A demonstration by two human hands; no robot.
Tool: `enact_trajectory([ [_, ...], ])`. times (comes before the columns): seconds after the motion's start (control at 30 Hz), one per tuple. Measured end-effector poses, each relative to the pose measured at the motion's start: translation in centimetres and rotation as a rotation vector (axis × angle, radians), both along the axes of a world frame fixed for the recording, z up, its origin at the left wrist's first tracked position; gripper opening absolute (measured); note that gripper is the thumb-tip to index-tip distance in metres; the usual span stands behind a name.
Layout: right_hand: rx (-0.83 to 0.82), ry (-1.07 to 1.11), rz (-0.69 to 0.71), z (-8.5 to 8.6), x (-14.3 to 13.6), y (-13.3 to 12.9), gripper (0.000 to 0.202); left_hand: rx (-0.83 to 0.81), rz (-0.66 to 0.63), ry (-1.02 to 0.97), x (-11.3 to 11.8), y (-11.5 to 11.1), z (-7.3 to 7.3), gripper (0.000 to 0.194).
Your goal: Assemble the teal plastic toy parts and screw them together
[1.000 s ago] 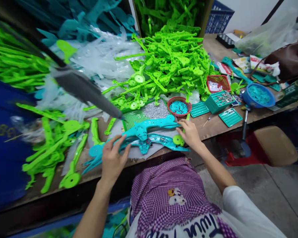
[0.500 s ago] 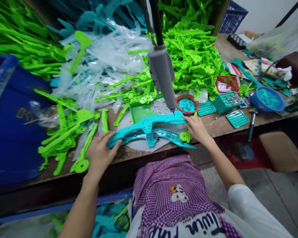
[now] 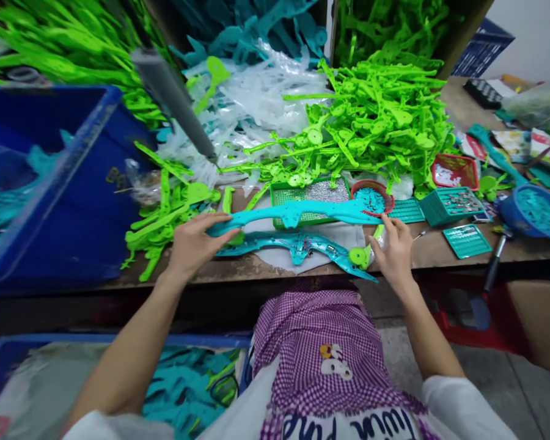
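A long teal plastic part (image 3: 293, 214), shaped like a toy bow's limb, is held level above the bench. My left hand (image 3: 197, 241) pinches its left end between thumb and fingers. At the opposite end, my right hand (image 3: 394, 247) has its fingertips on the part. Nearer to me lies a matching teal half (image 3: 297, 245), inner side up, on a white sheet (image 3: 284, 263). A lime-green wheel-ended piece (image 3: 360, 256) sits by its right end. An electric screwdriver (image 3: 174, 101) hangs tilted to the left, its tip apart from the part.
Behind stand a green tray (image 3: 279, 195) of small screws and a red basket (image 3: 373, 197) of teal bits. Lime-green parts (image 3: 371, 116) are heaped at the back. A blue crate (image 3: 82, 177) is at left; a hammer (image 3: 495, 263) lies by the right edge.
The screwdriver has swung left, off the right end of the teal part. That part has risen and parted from the matching half below. The view has turned left.
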State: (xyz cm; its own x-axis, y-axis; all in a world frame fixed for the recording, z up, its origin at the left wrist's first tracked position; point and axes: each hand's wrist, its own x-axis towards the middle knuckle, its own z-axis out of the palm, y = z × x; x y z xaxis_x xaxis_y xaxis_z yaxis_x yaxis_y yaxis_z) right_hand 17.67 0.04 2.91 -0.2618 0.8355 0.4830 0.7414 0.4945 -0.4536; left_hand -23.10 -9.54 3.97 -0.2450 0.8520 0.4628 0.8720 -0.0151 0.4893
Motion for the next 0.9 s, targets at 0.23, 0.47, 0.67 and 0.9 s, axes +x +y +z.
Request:
enact_trajectory([
  [0.23, -0.132, -0.269, 0.280, -4.0, -7.8, -4.7, 0.021, 0.057, 0.113, 0.038, -0.7, 0.7, -4.3, 0.032],
  [0.47, -0.167, -0.368, 0.214, -5.1, -11.0, -3.6, 0.016, 0.079, 0.227, 0.076, 3.1, -1.4, -3.4, 0.029],
  [0.67, -0.227, -0.306, 0.343, -2.6, -10.7, -1.6, 0.021, 0.120, 0.102, -0.281, 9.3, -1.0, -1.7, 0.019],
  [0.9, -0.427, -0.301, 0.550, -0.1, -10.4, 3.4, 0.021, -0.230, -0.375, -0.309, 11.4, 5.5, -0.4, 0.029],
])
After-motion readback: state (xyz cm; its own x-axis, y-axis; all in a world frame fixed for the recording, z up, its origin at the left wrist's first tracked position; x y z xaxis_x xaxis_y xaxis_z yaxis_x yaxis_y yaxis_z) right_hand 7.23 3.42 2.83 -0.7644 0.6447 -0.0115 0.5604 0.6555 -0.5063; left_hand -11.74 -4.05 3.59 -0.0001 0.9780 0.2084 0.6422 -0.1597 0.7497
